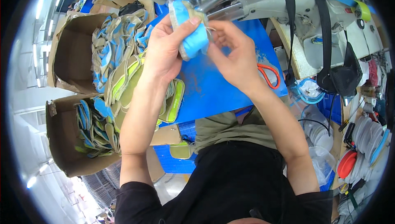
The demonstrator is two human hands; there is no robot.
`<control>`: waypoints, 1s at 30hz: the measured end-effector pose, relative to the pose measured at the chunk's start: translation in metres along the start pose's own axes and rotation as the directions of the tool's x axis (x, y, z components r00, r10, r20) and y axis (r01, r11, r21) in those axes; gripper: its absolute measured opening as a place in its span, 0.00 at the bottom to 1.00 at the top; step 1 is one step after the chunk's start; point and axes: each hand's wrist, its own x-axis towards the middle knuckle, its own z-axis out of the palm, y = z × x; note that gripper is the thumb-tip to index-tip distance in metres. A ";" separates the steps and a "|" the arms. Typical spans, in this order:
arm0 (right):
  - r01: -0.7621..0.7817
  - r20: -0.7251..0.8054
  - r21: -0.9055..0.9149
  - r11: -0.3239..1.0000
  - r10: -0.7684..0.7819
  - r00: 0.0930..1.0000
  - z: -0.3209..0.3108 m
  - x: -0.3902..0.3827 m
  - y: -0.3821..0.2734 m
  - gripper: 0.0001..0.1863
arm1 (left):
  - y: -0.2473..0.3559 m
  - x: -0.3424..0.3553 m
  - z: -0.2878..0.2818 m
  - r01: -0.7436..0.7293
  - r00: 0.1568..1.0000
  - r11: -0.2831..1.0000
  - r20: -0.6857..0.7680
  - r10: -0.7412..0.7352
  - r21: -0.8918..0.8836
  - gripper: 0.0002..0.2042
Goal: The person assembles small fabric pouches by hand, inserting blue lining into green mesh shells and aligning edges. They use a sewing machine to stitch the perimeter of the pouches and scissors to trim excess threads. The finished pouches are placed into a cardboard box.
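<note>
My left hand (165,47) grips a small blue and beige padded fabric piece (196,39), its thumb lying across the front. Thumb and fingers of my right hand (234,53) are pinched together at the piece's right edge, where a thin pale thread seems to show. What exactly those fingertips hold is partly hidden. The top of the piece reaches up to the metal foot end of a sewing machine (259,9); whether they touch I cannot tell. Beneath both hands lies a blue work surface (201,96).
Scissors with orange handles (269,76) lie right of my right hand. At left, fabric pieces with green edging (175,100) overlap the table edge. Two cardboard boxes, an upper one (74,55) and a lower one (61,133), hold similar pieces. Black straps (325,30) hang at right.
</note>
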 end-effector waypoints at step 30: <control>-0.282 0.060 0.195 0.939 0.275 0.959 -0.004 0.009 -0.022 0.16 | -0.001 0.007 0.010 -0.033 0.998 0.999 -0.046 0.034 0.022 0.12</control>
